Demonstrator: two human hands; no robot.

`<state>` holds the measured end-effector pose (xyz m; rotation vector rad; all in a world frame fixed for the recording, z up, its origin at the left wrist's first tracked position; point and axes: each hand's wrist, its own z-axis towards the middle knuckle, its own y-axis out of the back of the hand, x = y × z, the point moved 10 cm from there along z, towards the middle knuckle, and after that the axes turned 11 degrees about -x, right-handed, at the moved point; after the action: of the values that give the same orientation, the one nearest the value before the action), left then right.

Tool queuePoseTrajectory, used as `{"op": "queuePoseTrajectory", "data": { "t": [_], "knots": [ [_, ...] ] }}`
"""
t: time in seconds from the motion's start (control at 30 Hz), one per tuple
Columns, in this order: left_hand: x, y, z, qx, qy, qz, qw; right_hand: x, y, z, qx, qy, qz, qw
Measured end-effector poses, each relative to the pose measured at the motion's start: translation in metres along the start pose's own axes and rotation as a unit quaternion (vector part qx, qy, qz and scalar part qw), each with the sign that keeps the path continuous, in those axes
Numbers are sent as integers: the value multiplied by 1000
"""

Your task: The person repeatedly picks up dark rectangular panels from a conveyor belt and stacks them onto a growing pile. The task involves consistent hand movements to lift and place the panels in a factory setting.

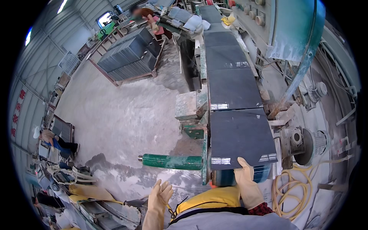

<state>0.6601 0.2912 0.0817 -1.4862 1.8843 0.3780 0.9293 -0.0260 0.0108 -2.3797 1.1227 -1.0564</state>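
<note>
Saw a yellow hose [308,188] coiled at right, a white-hatted person [48,136] far left, a green vehicle [107,30] at the back.

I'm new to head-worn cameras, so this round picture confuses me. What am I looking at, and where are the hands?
There is no robot here: a wide fisheye camera on a person's head looks down, so straight edges bend near the rim. The yellow apron at the bottom is the wearer's. Both hands wear pale gloves. The left hand is open and empty; the right hand is at the near edge of the closest dark slab, though its grip is unclear. More slabs lie in a row along the conveyor ahead.
</note>
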Motion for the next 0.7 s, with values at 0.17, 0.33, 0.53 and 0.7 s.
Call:
{"op": "queuePoseTrajectory", "data": {
  "t": [0.17,0.33,0.53,0.7],
  "knots": [
    [1,-1,0,18,4,-5,1000,-5,-9,7,-3,6,2,1000],
    [1,1,-1,11,2,11,1000,2,-9,12,10,71,-153,986],
    [7,6,-4,-8,11,21,1000,-2,-24,4,23,-5,5,1000],
    [9,9,-3,-3,11,26,1000,-7,-10,22,10,-4,6,1000]
  ]
}}
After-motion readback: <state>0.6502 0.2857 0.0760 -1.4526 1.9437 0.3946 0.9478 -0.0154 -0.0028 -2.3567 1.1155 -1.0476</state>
